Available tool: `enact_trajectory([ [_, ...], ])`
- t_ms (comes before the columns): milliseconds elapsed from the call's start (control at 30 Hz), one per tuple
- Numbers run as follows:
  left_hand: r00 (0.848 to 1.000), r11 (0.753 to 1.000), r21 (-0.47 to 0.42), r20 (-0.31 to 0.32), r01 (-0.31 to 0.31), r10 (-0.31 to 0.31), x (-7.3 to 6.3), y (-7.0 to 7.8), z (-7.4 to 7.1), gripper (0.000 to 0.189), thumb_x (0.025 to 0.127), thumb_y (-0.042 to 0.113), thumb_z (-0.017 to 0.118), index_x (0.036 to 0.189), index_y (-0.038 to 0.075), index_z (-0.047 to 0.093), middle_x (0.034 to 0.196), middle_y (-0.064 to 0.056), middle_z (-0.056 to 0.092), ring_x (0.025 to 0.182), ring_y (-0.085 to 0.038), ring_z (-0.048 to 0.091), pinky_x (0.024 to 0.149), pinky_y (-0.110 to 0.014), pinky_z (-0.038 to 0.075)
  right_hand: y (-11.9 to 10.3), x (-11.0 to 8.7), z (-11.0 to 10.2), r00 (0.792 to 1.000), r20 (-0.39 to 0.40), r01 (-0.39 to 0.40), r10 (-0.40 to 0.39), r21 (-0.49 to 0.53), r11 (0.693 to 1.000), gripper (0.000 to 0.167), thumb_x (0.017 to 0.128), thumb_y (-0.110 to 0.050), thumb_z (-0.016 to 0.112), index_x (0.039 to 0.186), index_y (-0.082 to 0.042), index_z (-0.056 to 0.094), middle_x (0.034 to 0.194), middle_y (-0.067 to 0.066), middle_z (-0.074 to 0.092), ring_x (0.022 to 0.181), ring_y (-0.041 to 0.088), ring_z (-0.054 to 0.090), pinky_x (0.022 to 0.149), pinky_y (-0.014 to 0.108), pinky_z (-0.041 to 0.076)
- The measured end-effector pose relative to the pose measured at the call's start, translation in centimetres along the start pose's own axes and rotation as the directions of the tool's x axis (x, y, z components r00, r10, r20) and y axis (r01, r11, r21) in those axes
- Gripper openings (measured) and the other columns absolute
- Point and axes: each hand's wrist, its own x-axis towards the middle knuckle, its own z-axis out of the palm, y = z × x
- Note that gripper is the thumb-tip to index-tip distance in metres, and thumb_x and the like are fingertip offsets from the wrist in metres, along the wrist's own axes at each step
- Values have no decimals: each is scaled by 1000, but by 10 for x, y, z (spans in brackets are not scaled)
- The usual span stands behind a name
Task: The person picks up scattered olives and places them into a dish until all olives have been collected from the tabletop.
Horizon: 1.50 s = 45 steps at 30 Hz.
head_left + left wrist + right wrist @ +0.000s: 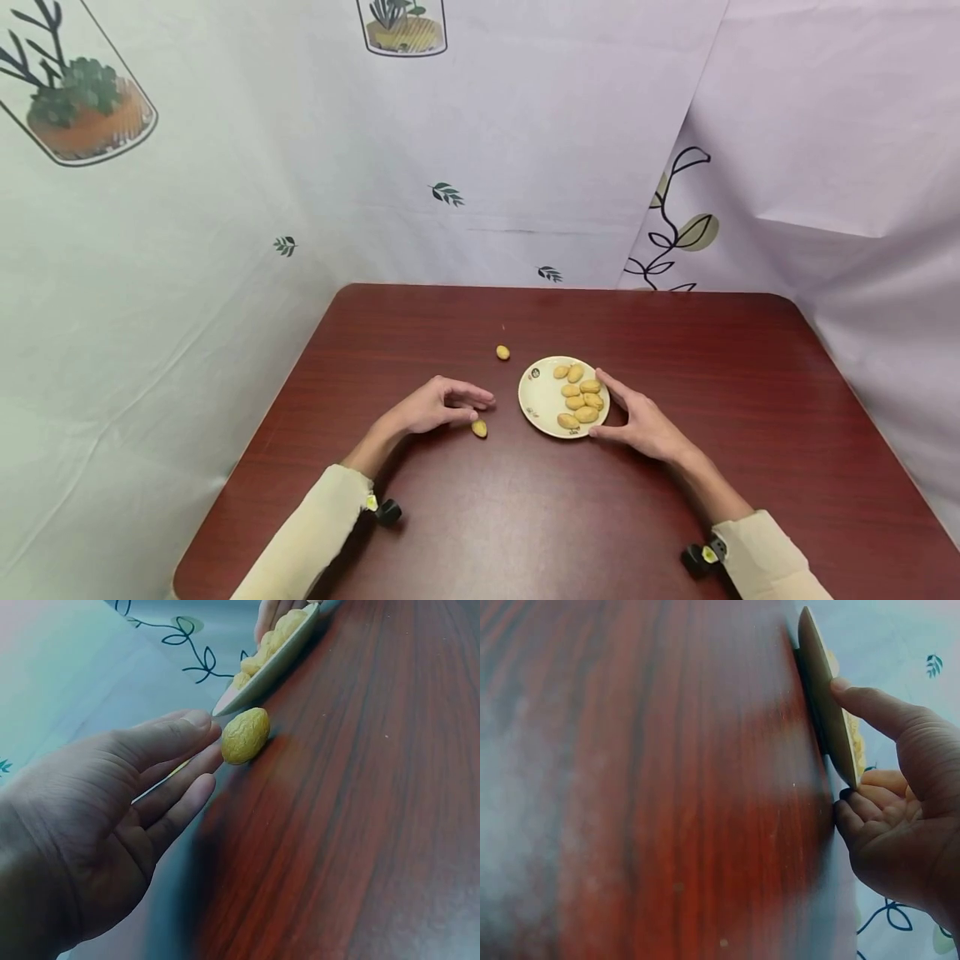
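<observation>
A small cream plate [543,408] with a printed rim stands right of the middle of the table, holding several yellow wrinkled oval pieces [586,414] like dried fruit. My right hand [647,427] holds its right edge, thumb on the near rim and fingers at the far side; the right wrist view shows the plate [826,697] edge-on between them. To the left, my left hand [435,406] hovers with fingers extended and slightly bent, holding nothing. Just beyond its thumb tip lies one loose yellow piece [246,736]. Whether they touch, I cannot tell.
Another loose yellow piece [502,352] lies farther back, left of the plate. The dark red wooden table [525,517] meets a printed cloth [525,150] hanging behind it and along both sides. Both sleeves carry small black wrist devices [388,512].
</observation>
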Motion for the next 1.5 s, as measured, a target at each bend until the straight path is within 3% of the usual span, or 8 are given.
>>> enact_trajectory([
  [533, 999, 989, 142, 47, -32, 26, -8, 2, 4, 32, 95, 10, 82, 126, 14, 80, 119, 4, 78, 111, -13, 72, 94, -34, 59, -2, 0, -1, 1000, 6, -9, 9, -17, 1000, 103, 86, -27, 92, 164, 3, 32, 168, 25, 33, 154, 42, 32, 107, 2, 17],
  [867, 997, 976, 205, 50, -74, 65, -10, 0, 5, 27, 97, 14, 81, 124, 19, 81, 114, 11, 78, 108, -8, 71, 91, -28, 57, -2, 0, -2, 1000, 1, -17, 17, -35, 999, 104, 86, -28, 93, 165, 1, 32, 168, 23, 34, 155, 41, 32, 108, 5, 18],
  [1500, 999, 983, 183, -18, -23, 27, -9, 2, 8, 23, 95, 15, 83, 116, 21, 83, 109, 10, 79, 98, -8, 72, 85, -28, 59, -1, -1, -1, 1000, -2, -19, 19, -34, 999, 103, 86, -30, 92, 165, 0, 33, 168, 22, 35, 155, 41, 33, 109, 5, 19],
])
